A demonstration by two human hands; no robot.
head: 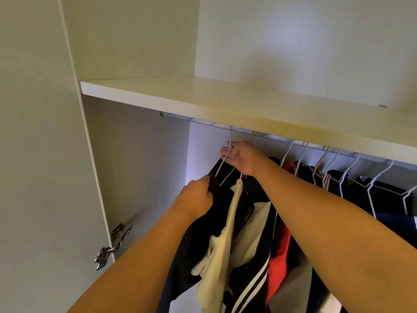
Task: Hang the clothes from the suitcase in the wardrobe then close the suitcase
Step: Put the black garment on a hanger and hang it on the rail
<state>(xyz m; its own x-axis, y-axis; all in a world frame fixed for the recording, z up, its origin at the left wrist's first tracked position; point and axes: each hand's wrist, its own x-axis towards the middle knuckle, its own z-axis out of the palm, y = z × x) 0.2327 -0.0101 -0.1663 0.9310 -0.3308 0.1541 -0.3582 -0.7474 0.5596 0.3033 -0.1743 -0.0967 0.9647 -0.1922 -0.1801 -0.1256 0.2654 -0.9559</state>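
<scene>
I look into the wardrobe, under its shelf (203,100). A metal rail (270,134) runs below the shelf. My right hand (239,155) holds the neck of a white wire hanger (225,159) whose hook sits on the rail. A dark garment (200,233) hangs from that hanger, and my left hand (196,196) grips its shoulder at the hanger's left end. A cream garment (222,245) and a black-and-white striped one (252,279) hang just beside it. The suitcase is out of view.
Further right on the rail, several white hangers (343,177) carry a red garment (279,247) and dark clothes (383,199). The wardrobe's open door (45,154) with a metal hinge (112,247) stands at the left. The wardrobe's back wall (203,143) is close behind.
</scene>
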